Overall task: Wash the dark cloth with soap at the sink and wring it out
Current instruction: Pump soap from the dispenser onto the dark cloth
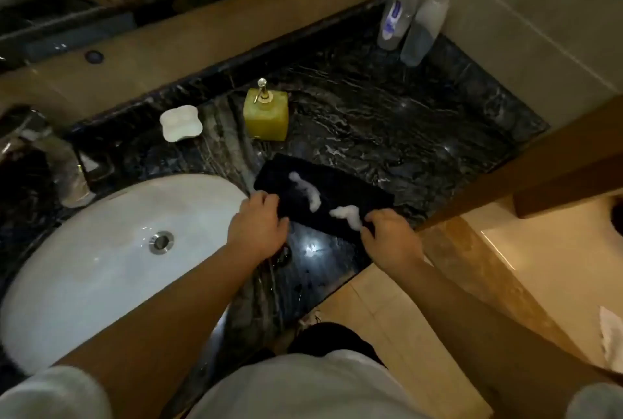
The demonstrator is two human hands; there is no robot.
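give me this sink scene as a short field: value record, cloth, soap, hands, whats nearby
cloth: dark folded cloth lying flat on the black marble counter, right of the white oval sink
soap: white foam streaks on top of the cloth
left hand: gripping the cloth's near left end
right hand: gripping its near right end
nearby: yellow square pump bottle, white soap dish, two clear bottles
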